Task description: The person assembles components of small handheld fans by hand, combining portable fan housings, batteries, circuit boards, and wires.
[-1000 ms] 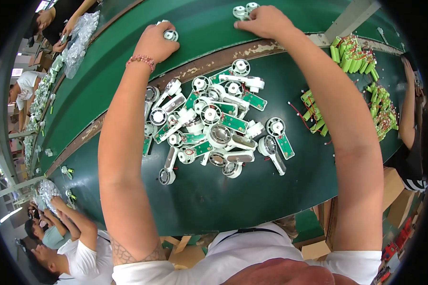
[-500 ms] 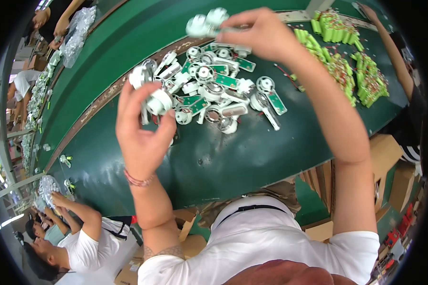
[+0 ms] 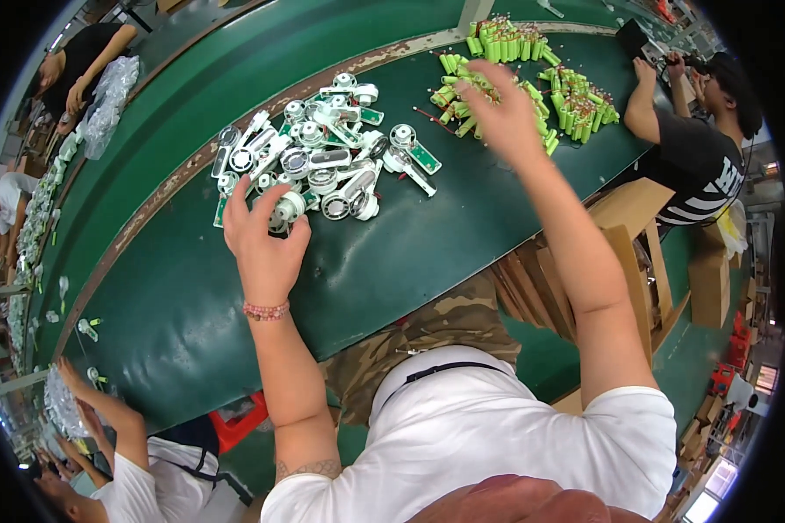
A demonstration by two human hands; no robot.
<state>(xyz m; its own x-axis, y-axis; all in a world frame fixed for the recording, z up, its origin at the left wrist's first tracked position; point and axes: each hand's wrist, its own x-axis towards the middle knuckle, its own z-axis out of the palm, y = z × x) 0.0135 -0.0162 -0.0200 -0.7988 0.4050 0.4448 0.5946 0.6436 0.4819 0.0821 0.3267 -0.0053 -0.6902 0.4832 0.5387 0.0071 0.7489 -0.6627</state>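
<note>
My left hand [image 3: 262,248] is at the near edge of a pile of small white handheld-fan parts [image 3: 331,159]. Its thumb and fingers curve around a round white fan part [image 3: 289,207], which touches the pile; the fingers partly cover it. Many pieces in the pile have round heads, silvery sections or green circuit boards. To the right, my right hand [image 3: 503,109] hovers over bundles of lime-green battery cells [image 3: 532,103] with red wires. Its fingers are apart and nothing shows between them.
The dark green worktable [image 3: 392,261] has a worn brown rail [image 3: 161,187] along its far side. More battery bundles [image 3: 583,105] lie at the right. A person in black [image 3: 693,152] sits beyond them, near cardboard boxes [image 3: 632,218]. Another person [image 3: 135,471] works at the lower left.
My right hand has let go of the white parts it held and moved right, over the batteries. My left hand has lowered its white part to the pile. The view has shifted right.
</note>
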